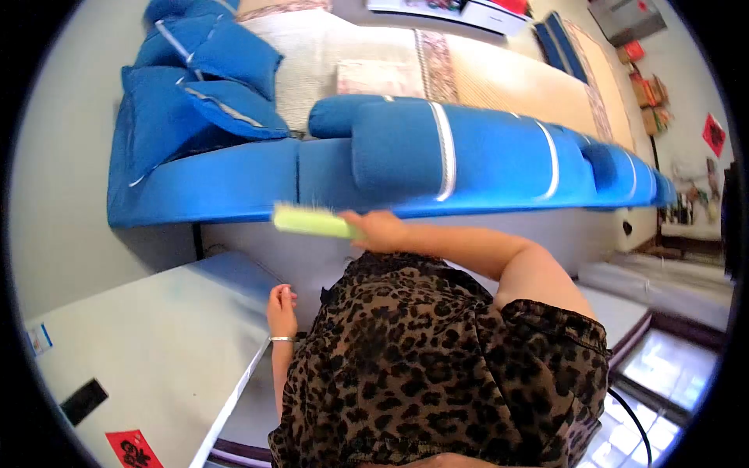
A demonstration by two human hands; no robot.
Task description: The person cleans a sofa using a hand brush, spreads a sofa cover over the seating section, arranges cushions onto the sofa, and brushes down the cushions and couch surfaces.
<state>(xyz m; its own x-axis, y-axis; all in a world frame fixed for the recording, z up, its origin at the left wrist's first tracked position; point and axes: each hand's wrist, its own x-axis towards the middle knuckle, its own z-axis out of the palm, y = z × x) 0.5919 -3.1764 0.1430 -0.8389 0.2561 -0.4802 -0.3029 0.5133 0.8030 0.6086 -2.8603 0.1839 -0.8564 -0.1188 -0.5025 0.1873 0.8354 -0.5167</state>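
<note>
My right hand [378,232] is wrapped around the handle of a light green bed brush [312,221]. Its pale bristles point up and away from me, and the brush is slightly blurred. It is held in front of the near edge of a blue sofa [226,173]; whether it touches the fabric I cannot tell. At my left side hangs my left hand [282,310], its fingers curled in with nothing visible in them and a bracelet on the wrist. Blue cushions [234,58] are heaped at the sofa's left end, and blue bolsters [398,148] with white trim line it.
A white surface [156,335] lies at lower left, carrying a dark flat object [84,402] and a red paper decoration [134,450]. Beyond the sofa stands a covered table [378,78]. Boxes [649,92] are stacked along the right wall, and a window [663,374] is at lower right.
</note>
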